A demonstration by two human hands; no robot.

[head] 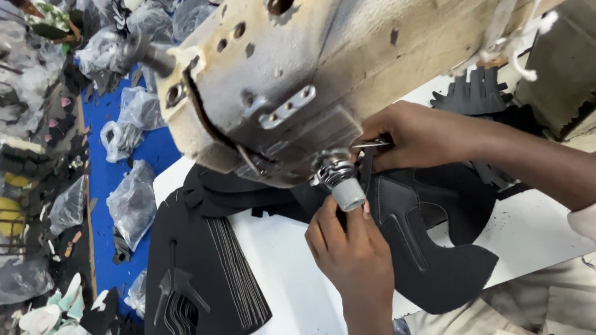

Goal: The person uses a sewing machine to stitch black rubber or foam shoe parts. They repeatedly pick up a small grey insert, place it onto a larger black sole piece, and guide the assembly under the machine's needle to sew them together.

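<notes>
Head view: we see our left hand (pixel 350 245) pinching a grey cylindrical machine post (pixel 347 193), right hand (pixel 409 136) gripping thin metal tweezers (pixel 369 144), black shoe-upper piece (pixel 427 235) on white tabletop (pixel 300 288).

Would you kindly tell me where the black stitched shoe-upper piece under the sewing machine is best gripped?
Probably at the broad free lobe of the black shoe-upper piece, coming from the near table edge. That part lies flat and unobstructed on the white surface. The far end sits beneath the sewing machine head, where the left hand and right hand crowd the needle area.
</notes>
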